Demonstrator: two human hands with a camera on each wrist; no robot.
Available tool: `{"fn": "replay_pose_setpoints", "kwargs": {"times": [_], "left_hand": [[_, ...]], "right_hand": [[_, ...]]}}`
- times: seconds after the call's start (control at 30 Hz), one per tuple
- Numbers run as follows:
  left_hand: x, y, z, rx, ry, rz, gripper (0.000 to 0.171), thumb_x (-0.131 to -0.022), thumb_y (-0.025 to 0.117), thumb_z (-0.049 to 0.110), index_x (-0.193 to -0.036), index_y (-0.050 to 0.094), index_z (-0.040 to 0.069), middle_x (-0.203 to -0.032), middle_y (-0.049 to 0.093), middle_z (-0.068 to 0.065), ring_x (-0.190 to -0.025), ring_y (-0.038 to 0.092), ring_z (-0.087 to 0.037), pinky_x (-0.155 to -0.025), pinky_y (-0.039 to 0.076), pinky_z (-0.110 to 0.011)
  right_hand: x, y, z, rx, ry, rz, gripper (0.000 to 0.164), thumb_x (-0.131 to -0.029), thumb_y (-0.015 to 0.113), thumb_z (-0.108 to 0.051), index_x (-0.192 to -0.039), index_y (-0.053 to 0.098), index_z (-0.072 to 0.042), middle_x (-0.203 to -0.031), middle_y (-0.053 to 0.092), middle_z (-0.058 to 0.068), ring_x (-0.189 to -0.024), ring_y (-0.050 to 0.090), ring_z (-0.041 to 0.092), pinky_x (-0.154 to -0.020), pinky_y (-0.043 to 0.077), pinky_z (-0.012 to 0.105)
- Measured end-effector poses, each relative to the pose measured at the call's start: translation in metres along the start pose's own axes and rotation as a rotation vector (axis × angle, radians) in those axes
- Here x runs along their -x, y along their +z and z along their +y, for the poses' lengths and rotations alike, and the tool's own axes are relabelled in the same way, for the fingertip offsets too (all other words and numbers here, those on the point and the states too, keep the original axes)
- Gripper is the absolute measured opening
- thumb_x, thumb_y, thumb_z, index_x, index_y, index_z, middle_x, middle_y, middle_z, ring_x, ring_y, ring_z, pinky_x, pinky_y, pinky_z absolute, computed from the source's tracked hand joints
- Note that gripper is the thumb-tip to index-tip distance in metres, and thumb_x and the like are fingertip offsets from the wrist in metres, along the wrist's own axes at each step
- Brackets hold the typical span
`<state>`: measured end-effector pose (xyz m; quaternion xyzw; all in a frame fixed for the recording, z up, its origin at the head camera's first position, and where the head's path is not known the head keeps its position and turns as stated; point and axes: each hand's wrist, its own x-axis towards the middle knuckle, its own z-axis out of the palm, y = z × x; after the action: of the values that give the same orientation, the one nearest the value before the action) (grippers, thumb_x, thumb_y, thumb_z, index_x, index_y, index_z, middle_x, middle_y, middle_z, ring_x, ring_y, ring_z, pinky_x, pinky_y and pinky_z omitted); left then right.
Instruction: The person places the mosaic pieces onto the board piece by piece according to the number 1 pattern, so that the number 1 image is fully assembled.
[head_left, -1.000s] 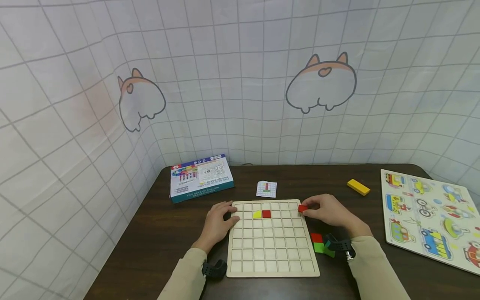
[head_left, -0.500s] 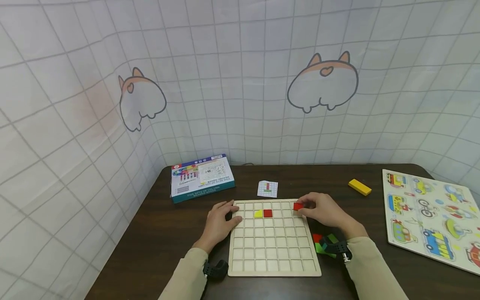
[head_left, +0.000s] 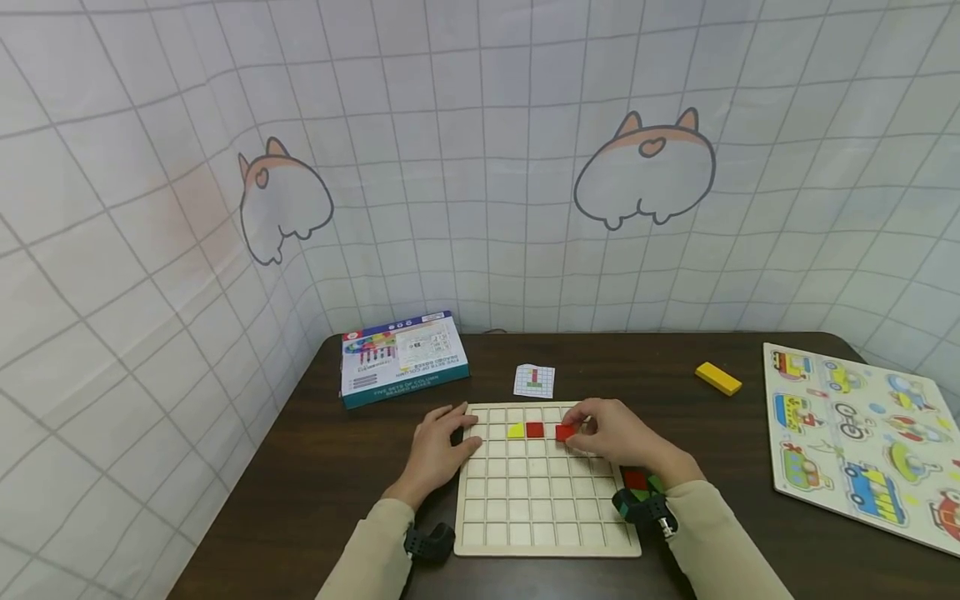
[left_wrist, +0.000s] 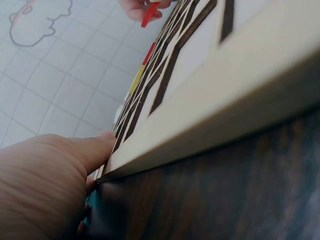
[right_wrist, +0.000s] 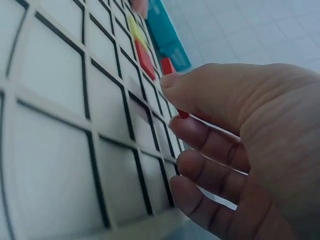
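Observation:
A pale wooden grid board (head_left: 517, 508) lies on the dark table. Along its left edge rests my left hand (head_left: 435, 452), its thumb (left_wrist: 95, 150) straight over the rim in the left wrist view. Between thumb and index finger my right hand (head_left: 618, 435) pinches a red square tile (head_left: 564, 433), tilted just above the board's second row. In the right wrist view the thumb partly covers this tile (right_wrist: 167, 66), and the other fingers curl loosely below. To its left, a yellow piece (head_left: 516, 430) and another red tile (head_left: 534, 430) sit side by side in the second row.
A small pattern card (head_left: 534, 381) lies behind the board, with a box (head_left: 405, 358) at back left. At right are a yellow block (head_left: 717, 378) and a picture puzzle board (head_left: 855, 433). Loose red (head_left: 635, 479) and green pieces lie partly hidden by the right wrist.
My right hand has carried the red tile leftward from the board's right edge to over the second row. The left hand has stayed at the board's left edge.

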<state>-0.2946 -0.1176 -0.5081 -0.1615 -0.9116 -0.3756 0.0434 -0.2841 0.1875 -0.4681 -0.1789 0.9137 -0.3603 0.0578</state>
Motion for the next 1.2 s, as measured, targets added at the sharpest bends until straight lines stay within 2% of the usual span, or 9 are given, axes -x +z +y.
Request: {"fn": "replay_pose_setpoints", "kwargs": {"times": [0.23, 0.5, 0.9, 1.2], "left_hand": [[-0.001, -0.001, 0.000, -0.012, -0.015, 0.003, 0.037, -0.091, 0.070, 0.026, -0.126, 0.067, 0.015, -0.149, 0.046, -0.006, -0.141, 0.032, -0.032, -0.110, 0.025, -0.061], [-0.001, -0.003, 0.001, -0.002, -0.024, 0.009, 0.037, -0.091, 0.071, 0.026, -0.125, 0.068, 0.014, -0.148, 0.047, -0.006, -0.140, 0.032, -0.033, -0.109, 0.027, -0.062], [-0.001, -0.001, 0.000, 0.004, -0.021, 0.007, 0.037, -0.091, 0.071, 0.027, -0.125, 0.068, 0.014, -0.148, 0.048, -0.006, -0.140, 0.033, -0.033, -0.108, 0.027, -0.063], [-0.001, -0.001, 0.000, 0.004, -0.026, 0.011, 0.036, -0.090, 0.071, 0.027, -0.124, 0.068, 0.015, -0.148, 0.047, -0.006, -0.140, 0.033, -0.032, -0.108, 0.028, -0.062]], "right_hand": [[-0.006, 0.019, -0.013, -0.002, -0.045, -0.025, 0.019, -0.085, 0.077, -0.019, -0.102, 0.070, -0.018, -0.090, 0.063, -0.008, -0.074, 0.054, 0.012, -0.066, 0.048, 0.026], [-0.008, 0.031, -0.022, 0.081, -0.099, 0.019, 0.018, -0.081, 0.080, -0.018, -0.097, 0.071, -0.017, -0.089, 0.061, -0.009, -0.074, 0.051, 0.010, -0.064, 0.045, 0.025], [-0.009, 0.035, -0.021, 0.113, -0.137, 0.065, 0.017, -0.083, 0.077, -0.015, -0.098, 0.070, -0.014, -0.090, 0.062, -0.007, -0.074, 0.051, 0.010, -0.067, 0.046, 0.027], [-0.009, 0.037, -0.020, 0.119, -0.117, 0.068, 0.018, -0.082, 0.078, -0.018, -0.099, 0.071, -0.016, -0.091, 0.061, -0.009, -0.073, 0.049, 0.010, -0.066, 0.044, 0.026]]}}
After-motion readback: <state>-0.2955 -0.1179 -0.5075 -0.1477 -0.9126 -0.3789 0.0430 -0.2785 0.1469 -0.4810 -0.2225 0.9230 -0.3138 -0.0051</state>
